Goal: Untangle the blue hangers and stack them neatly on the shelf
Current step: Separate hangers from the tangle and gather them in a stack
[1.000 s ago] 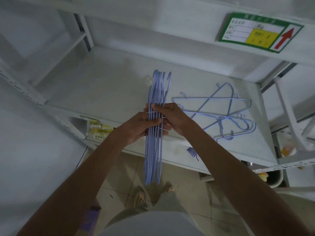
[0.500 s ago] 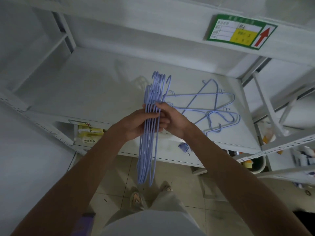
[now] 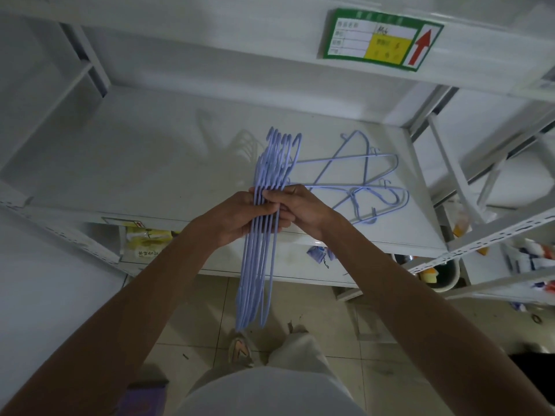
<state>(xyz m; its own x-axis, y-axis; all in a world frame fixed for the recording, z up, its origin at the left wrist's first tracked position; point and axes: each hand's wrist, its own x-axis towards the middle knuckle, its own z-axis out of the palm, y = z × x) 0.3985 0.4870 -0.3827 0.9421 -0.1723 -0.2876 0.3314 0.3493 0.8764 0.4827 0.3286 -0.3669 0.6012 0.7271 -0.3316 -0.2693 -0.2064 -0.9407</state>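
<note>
A bundle of several blue wire hangers (image 3: 264, 259) stands on edge in front of the white shelf (image 3: 135, 163), hooks pointing away over the shelf, long ends hanging down over the floor. My left hand (image 3: 237, 217) grips the bundle from the left. From the right my right hand (image 3: 300, 205) holds the same bundle, its fingers laid over the wires. A tangle of several more blue hangers (image 3: 360, 184) lies flat on the shelf's right part.
A green and yellow label with a red arrow (image 3: 381, 40) is fixed on the shelf edge above. Lower shelves hold yellow packets (image 3: 144, 238) at left and small goods (image 3: 528, 256) at right. A blue scrap (image 3: 318, 253) lies on the lower shelf. My feet stand on tiled floor.
The view has shifted a little; the bundle stays in both hands at the shelf's front edge, its lower end leaning slightly to the left. The tangle on the shelf has not moved.
</note>
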